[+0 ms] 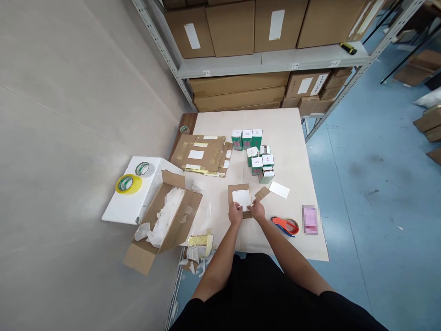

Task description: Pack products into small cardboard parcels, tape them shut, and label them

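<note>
A small flat brown cardboard piece lies on the table in front of me, with a white rectangular sheet over it. My left hand is closed at the sheet's lower left corner, fingers pinched on its edge. At the lower right, my right hand pinches the same sheet. Whether the sheet is stuck down cannot be seen. Just beyond my right hand lie a small brown cardboard scrap and a loose white card. Several small green-and-white boxes stand farther back, some with raised flaps.
An orange tape dispenser and a blurred pink item lie at right. Flattened cardboard sits back left. An open carton with white paper and a white box bearing tape rolls stand left. A carton-filled shelf borders the back.
</note>
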Demonstrator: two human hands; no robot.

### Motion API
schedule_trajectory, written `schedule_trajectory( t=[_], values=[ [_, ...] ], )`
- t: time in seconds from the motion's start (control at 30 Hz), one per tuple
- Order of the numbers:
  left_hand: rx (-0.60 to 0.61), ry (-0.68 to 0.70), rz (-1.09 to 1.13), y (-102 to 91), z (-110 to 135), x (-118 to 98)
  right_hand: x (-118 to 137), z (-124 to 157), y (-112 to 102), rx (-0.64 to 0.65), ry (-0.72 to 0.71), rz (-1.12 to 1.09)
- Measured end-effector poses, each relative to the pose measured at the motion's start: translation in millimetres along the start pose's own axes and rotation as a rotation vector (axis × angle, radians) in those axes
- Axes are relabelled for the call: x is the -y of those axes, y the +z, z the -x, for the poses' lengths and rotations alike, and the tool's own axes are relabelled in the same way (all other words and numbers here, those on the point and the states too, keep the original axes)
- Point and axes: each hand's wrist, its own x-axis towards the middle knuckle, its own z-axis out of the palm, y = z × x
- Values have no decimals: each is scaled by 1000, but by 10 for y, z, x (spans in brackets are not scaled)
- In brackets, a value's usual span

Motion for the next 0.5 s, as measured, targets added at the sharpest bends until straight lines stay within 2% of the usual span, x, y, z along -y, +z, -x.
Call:
schedule_trajectory(
  t=[0.13, 0.27, 0.3, 0.43, 0.5],
  values=[
    [60, 21, -104, -55, -66, -34, 28, -62, 3, -33, 16, 63],
    [106, 40, -280, -211, -172, -12, 18, -108, -68, -33, 42, 143],
    [111, 80, -317, -249, -186, 18, 4, -108, -86, -25, 52, 164],
    [148, 489, -416, -290, -139, 257, -61, -54, -56, -46, 67, 181],
    [205, 614, -429, -256, -87, 422, -95, 3, 32, -68, 47, 152]
  ],
)
